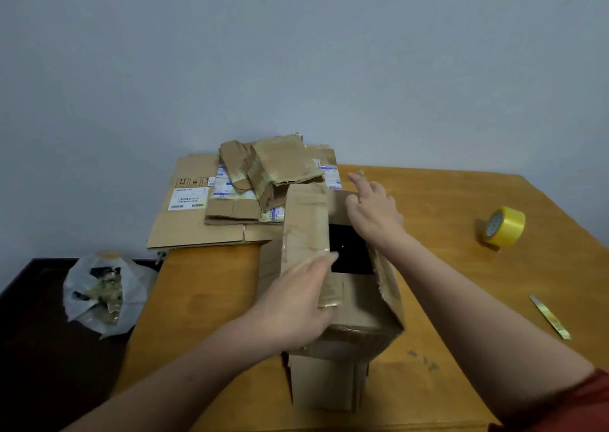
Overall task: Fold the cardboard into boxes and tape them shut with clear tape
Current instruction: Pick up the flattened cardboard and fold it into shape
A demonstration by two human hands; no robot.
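The worn brown cardboard box (356, 316) stands open on the wooden table (461, 283). Its raised left flap (306, 227) is pressed by the flat fingers of the left hand (296, 303); whether the far flap (337, 209) is pinched by the right hand (374, 217) cannot be told. The board is judged light and limp, probably best held by flap edges.
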